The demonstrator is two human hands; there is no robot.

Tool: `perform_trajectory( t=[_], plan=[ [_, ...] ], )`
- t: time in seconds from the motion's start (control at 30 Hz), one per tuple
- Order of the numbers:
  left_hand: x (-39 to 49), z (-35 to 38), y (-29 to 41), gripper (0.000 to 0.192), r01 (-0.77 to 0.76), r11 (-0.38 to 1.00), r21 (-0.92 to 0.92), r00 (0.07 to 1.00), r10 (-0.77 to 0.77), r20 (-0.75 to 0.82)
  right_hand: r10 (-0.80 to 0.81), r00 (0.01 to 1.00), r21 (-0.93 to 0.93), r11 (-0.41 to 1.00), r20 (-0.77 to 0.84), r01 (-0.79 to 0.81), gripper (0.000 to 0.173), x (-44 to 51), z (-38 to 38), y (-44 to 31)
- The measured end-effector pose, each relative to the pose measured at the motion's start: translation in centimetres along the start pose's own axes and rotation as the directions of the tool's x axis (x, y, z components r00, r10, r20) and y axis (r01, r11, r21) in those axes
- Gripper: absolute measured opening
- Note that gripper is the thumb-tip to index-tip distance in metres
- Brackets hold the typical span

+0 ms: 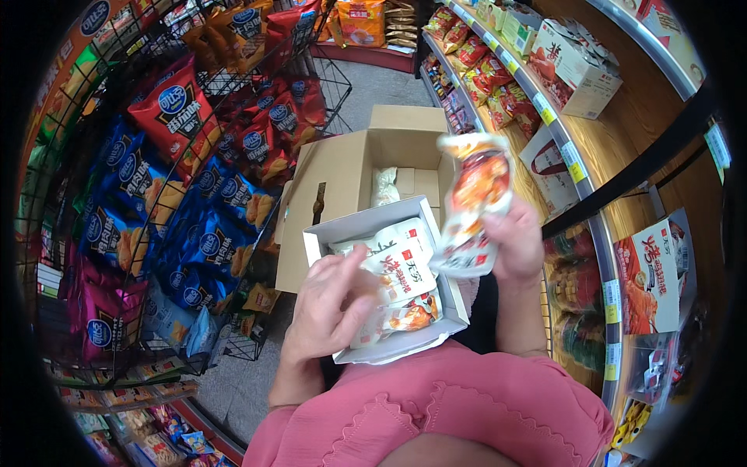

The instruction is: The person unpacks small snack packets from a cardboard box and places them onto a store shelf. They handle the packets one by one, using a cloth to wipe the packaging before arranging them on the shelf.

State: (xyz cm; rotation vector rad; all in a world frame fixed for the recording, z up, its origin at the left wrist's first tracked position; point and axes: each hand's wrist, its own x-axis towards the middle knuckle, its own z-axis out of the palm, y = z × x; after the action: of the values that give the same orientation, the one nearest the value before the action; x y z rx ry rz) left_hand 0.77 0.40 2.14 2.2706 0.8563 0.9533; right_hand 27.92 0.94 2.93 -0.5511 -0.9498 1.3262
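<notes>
In my right hand (pixel 516 239) is a sealed snack pouch (pixel 475 198) with a roasted-meat picture, raised over the right side of a small white carton (pixel 402 345). That carton lies open in front of my body and holds several similar white pouches (pixel 408 277). My left hand (pixel 335 300) is over the carton's left side, fingers spread and slightly blurred; whether it touches the pouches I cannot tell. Beyond the carton stands an open cardboard box (pixel 335 169), its flaps folded out. A pale pouch (pixel 386 185) lies inside it.
A black wire rack (pixel 175 192) with chip bags (pixel 178 111) stands on the left. Along the right run wooden shelves (pixel 630 140) with price tags, bearing a white display box (pixel 575 67) and another printed carton (pixel 650 277). Grey floor (pixel 373 84) shows beyond the cardboard box.
</notes>
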Motion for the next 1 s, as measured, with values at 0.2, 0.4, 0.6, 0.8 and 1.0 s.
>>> perform_trajectory(
  t=[0.2, 0.4, 0.6, 0.8, 1.0],
  plan=[
    [-0.4, 0.1, 0.0, 0.067, 0.007, 0.991, -0.136, 0.996, -0.02, -0.091, 0.315, 0.932, -0.397, 0.89, 0.177, -0.225, 0.025, -1.2, 4.3, 0.1],
    [0.1, 0.1, -0.1, 0.059, -0.042, 0.999, -0.031, 0.995, 0.038, -0.097, 0.28, 0.922, -0.55, 0.83, 0.266, -0.093, 0.025, -1.2, 4.1, 1.2],
    [0.7, -0.3, 1.1, 0.031, -0.062, 0.99, 0.125, 0.997, 0.056, 0.049, 0.284, 0.935, -0.514, 0.846, 0.212, -0.14, 0.03, -1.3, 4.1, 1.4],
    [0.3, -0.2, 0.4, 0.02, -0.093, 0.993, 0.071, 0.996, 0.093, -0.001, 0.196, 0.925, -0.55, 0.835, 0.327, 0.018, 0.034, -1.3, 3.9, 2.0],
    [0.3, -0.6, 0.3, 0.013, -0.062, 0.998, -0.009, 0.998, 0.062, 0.0, 0.282, 0.907, -0.576, 0.816, 0.313, -0.054, 0.04, -1.1, 4.2, 1.2]
  ],
)
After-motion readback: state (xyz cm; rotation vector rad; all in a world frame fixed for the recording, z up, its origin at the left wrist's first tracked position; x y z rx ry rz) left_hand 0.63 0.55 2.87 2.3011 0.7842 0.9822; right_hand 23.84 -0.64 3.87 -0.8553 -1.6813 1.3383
